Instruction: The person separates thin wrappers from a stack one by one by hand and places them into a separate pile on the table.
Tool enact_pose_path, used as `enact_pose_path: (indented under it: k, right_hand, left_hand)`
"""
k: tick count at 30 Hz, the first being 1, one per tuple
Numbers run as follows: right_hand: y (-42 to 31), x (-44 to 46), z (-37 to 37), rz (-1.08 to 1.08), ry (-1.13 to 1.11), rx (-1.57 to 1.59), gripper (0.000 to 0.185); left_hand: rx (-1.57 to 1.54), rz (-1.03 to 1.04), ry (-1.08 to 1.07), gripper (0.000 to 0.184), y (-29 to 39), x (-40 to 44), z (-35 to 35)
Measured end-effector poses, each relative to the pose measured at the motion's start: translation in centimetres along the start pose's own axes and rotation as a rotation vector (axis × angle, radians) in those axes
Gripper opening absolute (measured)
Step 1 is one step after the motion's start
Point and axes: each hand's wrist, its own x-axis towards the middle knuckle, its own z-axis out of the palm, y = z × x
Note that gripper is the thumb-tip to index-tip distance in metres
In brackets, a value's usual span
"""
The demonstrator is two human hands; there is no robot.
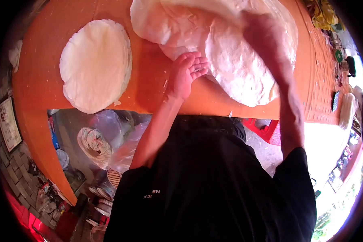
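While the heaped pale sheets (246,76) lie near the front edge of the tabletop (149,76), left hand (186,72) sits just left of them, fingers slightly apart; right hand (256,26) blurred over them, finger state indeterminable.

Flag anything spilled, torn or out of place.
Minor: a small pale scrap lies loose on the orange table, between the stack of round dough-like sheets and the left hand. It looks like a stray torn-off bit; no spill seen.
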Motion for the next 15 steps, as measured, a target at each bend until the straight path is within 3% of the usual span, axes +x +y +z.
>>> enact_pose_path:
  k: [2,6,8,9,10,12,13,15]
  right_hand:
    - [0.6,-0.8,-3.2,0.029,0.105,0.021,0.013]
    - [-0.8,-5.4,0.4,-0.331,0.423,0.094,0.011]
    - [-3.5,-8.1,5.7,-0.340,0.189,0.094,0.014]
    - [-4.9,-8.5,7.0,-0.314,-0.079,0.139,0.017]
    - [-5.7,-9.0,6.4,-0.309,-0.153,0.177,0.019]
    - [-6.4,-10.1,6.4,-0.253,-0.264,0.304,0.033]
    - [-5.7,-10.3,6.5,-0.253,-0.259,0.302,0.033]
    - [-4.4,-11.9,5.4,-0.353,0.126,0.513,0.051]
  left_hand:
    - [0.067,-0.029,0.010,0.042,0.3,-1.1,0.5]
    - [-0.005,0.059,-0.067,0.053,0.2,-3.0,2.2]
    - [-0.060,0.038,0.033,0.055,-0.5,-3.5,3.3]
    - [-0.113,0.015,0.126,0.057,-0.6,-3.6,3.8]
    - [-0.176,-0.133,0.193,0.049,-0.5,-3.5,4.1]
    - [-0.087,-0.119,0.291,0.044,-1.8,-3.6,3.4]
    - [0.000,-0.105,0.382,0.039,-2.1,-3.5,3.3]
    - [-0.086,-0.167,0.433,0.032,-2.3,-4.1,3.1]
